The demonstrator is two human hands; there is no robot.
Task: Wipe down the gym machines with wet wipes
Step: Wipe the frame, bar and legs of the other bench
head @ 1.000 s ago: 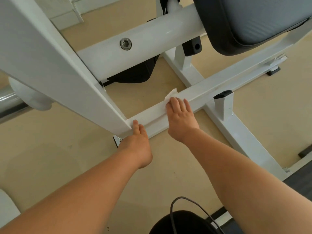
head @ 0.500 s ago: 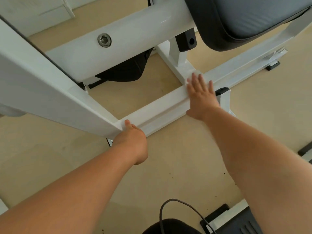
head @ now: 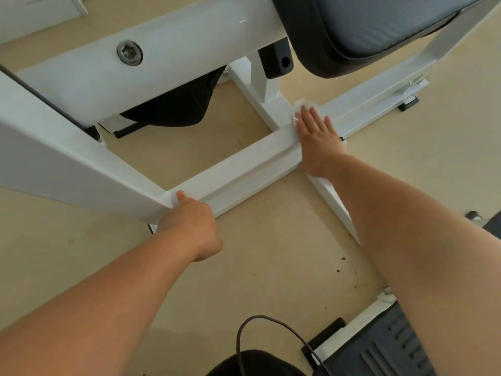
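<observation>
**Wet wipe pinned flat on the frame junction, low on the machine**

Wet wipe (head: 301,104) is down at the bottom of the white gym machine, right where the floor rail (head: 238,166) meets the short upright post (head: 267,85). Only a bit of it pokes out past the fingertips, the rest is hidden under the palm. The right hand (head: 315,139) is spread flat with fingers straight, pressing the wipe onto that junction rather than gripping it.

The left hand (head: 193,223) is at the other end of the same rail, where the big slanted beam (head: 67,169) comes down to meet it. Thumb lies on top of the rail and the fingers curl under out of sight, so it looks loosely closed around the edge, bracing.

Above the junction hangs the dark padded seat (head: 366,28), and up-left of the post there's a bolt (head: 129,52) in the thick cross beam. The tan floor (head: 271,267) on the near side of the rail has some dark specks of dirt. A black cable (head: 260,321) loops in closest to the person.
</observation>
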